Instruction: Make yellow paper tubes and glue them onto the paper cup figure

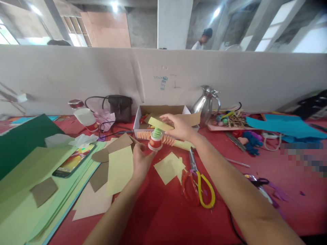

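Note:
A small red-and-white paper cup (pixel 155 142) stands in front of me, with a green folded paper spring (pixel 157 132) rising from its top. Orange accordion-folded paper strips (pixel 168 140) stick out on both sides of it. My left hand (pixel 141 159) is closed at the cup's lower left, thumb by its rim; part of that grip is hidden. Between the fingers of my right hand (pixel 180 128) is a yellow paper strip (pixel 160 124), held slanted over the green spring. Below the cup lies a square of yellow paper (pixel 169 167). Red-and-yellow-handled scissors (pixel 198 182) rest beside it.
An open white box (pixel 138 121) stands behind the cup, near a steel jug (pixel 205 103). Coloured paper sheets (pixel 66 200) and a phone (pixel 74 160) cover the left side. Craft scraps (pixel 249 139) lie right. Behind a white partition (pixel 102 78) is a person (pixel 203 39).

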`<state>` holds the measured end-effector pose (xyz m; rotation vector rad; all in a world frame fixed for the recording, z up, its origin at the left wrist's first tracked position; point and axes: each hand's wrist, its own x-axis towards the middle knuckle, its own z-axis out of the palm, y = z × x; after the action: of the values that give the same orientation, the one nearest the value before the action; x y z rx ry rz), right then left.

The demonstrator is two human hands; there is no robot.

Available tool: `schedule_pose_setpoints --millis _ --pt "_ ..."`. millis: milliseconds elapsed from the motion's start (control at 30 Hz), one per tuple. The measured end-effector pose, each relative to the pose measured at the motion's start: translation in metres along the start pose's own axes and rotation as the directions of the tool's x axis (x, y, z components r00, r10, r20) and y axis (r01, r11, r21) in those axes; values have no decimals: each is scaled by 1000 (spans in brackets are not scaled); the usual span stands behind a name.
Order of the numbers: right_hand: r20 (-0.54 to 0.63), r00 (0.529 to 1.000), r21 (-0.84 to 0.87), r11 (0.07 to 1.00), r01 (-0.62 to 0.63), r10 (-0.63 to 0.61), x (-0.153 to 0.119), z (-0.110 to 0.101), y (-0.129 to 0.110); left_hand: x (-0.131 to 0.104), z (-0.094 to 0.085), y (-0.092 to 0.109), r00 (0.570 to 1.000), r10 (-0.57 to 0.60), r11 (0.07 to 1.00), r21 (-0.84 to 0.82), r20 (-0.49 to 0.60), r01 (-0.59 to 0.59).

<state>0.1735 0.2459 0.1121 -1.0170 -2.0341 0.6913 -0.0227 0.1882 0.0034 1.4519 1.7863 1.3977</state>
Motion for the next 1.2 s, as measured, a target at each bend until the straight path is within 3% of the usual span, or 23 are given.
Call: schedule_pose_setpoints --millis 133,467,633,800,967,1100,1200 --pt "20 1000 85 996 13 -15 1 -3 5 1 11 -14 998 -64 997 -32 23 65" --pt "8 996 121 988 -92 92 2 -7 15 4 16 -23 992 -123 986 -106 39 127" --pt "33 984 130 976 -177 174 4 -9 25 2 14 -18 990 -127 979 -153 62 135" --pt "64 981 135 973 -188 180 2 -9 31 2 11 -10 987 -137 972 -180 79 150" --pt "112 964 243 934 -262 241 -1 -13 36 1 9 -6 982 -170 965 -186 85 183" --pt "60 951 384 872 -302 303 0 -11 39 0 8 -6 982 -165 965 -193 88 179" --pt "-42 939 427 856 -292 341 2 -7 42 0 7 -8 987 -141 968 -199 74 153"
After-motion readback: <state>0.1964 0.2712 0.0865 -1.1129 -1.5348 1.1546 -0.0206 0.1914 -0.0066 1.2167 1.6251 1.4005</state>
